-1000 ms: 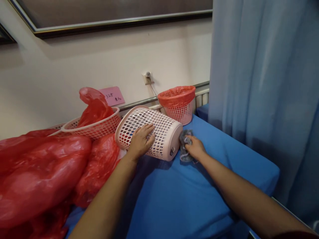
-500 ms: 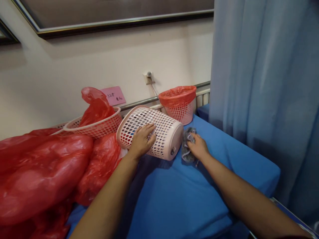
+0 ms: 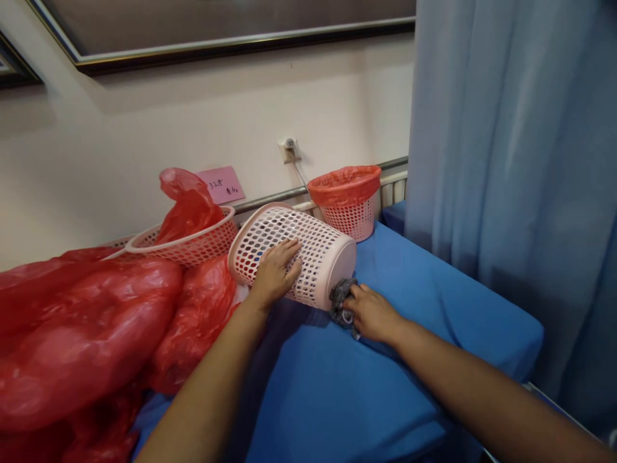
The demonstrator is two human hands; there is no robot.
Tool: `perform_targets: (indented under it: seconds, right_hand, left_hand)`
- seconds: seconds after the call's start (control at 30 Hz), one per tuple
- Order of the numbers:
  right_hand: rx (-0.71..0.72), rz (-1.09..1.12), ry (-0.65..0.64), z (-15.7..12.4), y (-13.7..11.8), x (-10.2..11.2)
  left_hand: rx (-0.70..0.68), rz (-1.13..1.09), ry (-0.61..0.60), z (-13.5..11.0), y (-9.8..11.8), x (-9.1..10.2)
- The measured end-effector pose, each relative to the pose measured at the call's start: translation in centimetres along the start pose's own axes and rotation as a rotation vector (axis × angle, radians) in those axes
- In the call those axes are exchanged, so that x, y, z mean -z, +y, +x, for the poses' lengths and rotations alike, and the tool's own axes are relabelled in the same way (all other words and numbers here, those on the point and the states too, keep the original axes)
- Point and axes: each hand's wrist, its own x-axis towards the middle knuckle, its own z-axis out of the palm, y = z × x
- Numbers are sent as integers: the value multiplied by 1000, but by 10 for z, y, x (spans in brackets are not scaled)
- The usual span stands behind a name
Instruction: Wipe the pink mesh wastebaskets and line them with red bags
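On blue bedding (image 3: 318, 386), left fingers (image 3: 286, 249) splayed over the tipped basket (image 3: 322, 247), right fingers (image 3: 353, 301) clutching cloth (image 3: 340, 299), we seemed to be wiping its four-o'clock end (image 3: 344, 262). The next stroke called for bracing.

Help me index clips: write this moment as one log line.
left hand: on tipped pink basket | right hand: grey cloth against basket's base | behind: red-lined upright basket

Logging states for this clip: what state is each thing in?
Left hand: open, on the tipped basket
Right hand: closed on the cloth
Tipped basket: lying on its side
Cloth: bunched, against tipped basket's base
Lined basket: upright, red liner over its rim
Left basket: open side up, red bag sticking out
Red plastic: crumpled, heaped
Curtain: hanging in folds
Sheet: wrinkled
Plug: seems inserted
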Motion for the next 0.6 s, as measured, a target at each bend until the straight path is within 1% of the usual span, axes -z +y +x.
perform_targets:
  seconds: [0.07,0.13,0.2,0.23,0.27,0.3,0.33,0.37,0.4,0.43,0.47,0.5,0.53,0.57,0.6]
  right_hand:
    - [-216,57,79,10,10,-10]
    - [-392,110,180,20,21,-15]
    - [-478,125,259,26,30,-14]
    - [-481,127,307,27,32,-12]
    - [-450,133,378,26,33,-9]
    - [-373,139,464,24,31,-5]
    - [-246,141,548,21,27,-3]
    - [-86,133,609,18,22,0]
    - [75,117,640,15,17,1]
    - [201,95,641,14,11,1]
    - [261,71,620,14,7,1]
    - [256,57,603,15,5,-1]
    - [197,59,593,18,4,-3]
    - [96,80,585,21,7,-6]
    - [-38,120,564,26,11,-9]
  left_hand:
    - [0,-5,-2,0,0,0]
    - [3,-8,-5,-1,0,1]
    - [6,-7,-8,-1,0,1]
    - [7,-7,-9,-2,1,2]
    - [7,-7,-9,-2,1,2]
    - [8,-8,-6,-2,1,1]
    - [8,-10,-2,-2,1,1]
    - [10,-12,3,-3,2,1]
    - [12,-13,7,-3,2,1]
    - [14,-14,8,-3,2,1]
    - [14,-13,6,-3,2,1]
    - [14,-12,4,-3,2,1]
    - [13,-10,0,-3,1,0]
    - [13,-8,-2,-3,1,0]
    - [14,-7,-4,-3,1,0]
